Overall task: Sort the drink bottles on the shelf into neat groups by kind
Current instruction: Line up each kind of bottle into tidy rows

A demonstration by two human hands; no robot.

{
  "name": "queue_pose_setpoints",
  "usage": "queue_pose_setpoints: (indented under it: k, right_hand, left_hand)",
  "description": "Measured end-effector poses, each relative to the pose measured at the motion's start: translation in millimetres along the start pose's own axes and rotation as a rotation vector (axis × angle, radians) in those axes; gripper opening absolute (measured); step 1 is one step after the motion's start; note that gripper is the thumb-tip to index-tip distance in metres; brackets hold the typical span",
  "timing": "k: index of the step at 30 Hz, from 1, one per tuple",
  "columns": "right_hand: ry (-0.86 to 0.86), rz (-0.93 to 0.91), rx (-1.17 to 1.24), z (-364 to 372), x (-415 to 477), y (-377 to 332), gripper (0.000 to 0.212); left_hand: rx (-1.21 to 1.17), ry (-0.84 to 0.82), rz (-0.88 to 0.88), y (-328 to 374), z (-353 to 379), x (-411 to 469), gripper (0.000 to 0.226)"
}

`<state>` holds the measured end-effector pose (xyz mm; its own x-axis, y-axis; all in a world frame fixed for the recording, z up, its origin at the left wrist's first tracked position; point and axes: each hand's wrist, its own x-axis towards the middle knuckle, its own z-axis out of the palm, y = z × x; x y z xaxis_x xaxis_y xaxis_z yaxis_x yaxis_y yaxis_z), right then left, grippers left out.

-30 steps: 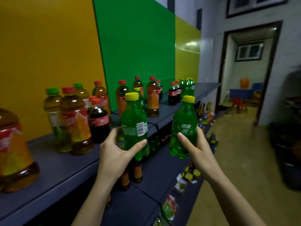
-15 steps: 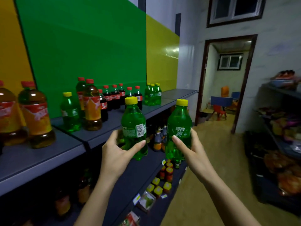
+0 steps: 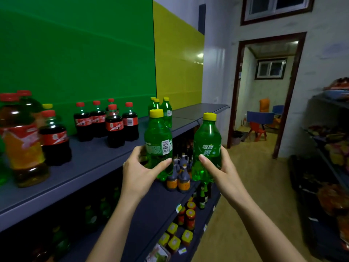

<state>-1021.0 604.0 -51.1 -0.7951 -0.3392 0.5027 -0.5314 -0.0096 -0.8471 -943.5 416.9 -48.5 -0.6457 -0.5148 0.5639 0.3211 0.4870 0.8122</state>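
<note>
My left hand grips a green Sprite bottle with a yellow cap, held upright in front of the top shelf. My right hand grips a second green Sprite bottle, also upright, out over the aisle. On the shelf behind stand a few more green Sprite bottles, a cluster of cola bottles with red caps, another cola bottle, and a large iced tea bottle at the left.
Lower shelves hold dark sauce bottles and small jars. The far right end of the top shelf is bare. A second rack with goods lines the right side. An open doorway is ahead.
The view has moved right along the shelf: the tea bottles slid to the left and the cola cluster and far Sprite group came nearer. Both hands still hold their bottles.
</note>
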Motion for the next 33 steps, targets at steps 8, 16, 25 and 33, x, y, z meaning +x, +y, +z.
queue_pose_setpoints:
  k: [8, 16, 25, 33]
  right_hand:
    - [-0.024, -0.038, 0.062, -24, 135, 62, 0.063]
    - [-0.115, -0.023, 0.153, -30, 247, 139, 0.066]
    - [-0.327, -0.062, 0.227, -10, 378, 205, 0.077]
    - [-0.528, -0.13, 0.294, 32, 457, 243, 0.069]
  left_hand:
    - [0.011, 0.057, 0.008, -43, 78, 110, 0.046]
    - [0.118, 0.175, -0.037, -89, 129, 187, 0.05]
    - [0.245, 0.438, -0.079, -138, 175, 256, 0.056]
    - [0.418, 0.637, -0.123, -161, 203, 287, 0.075]
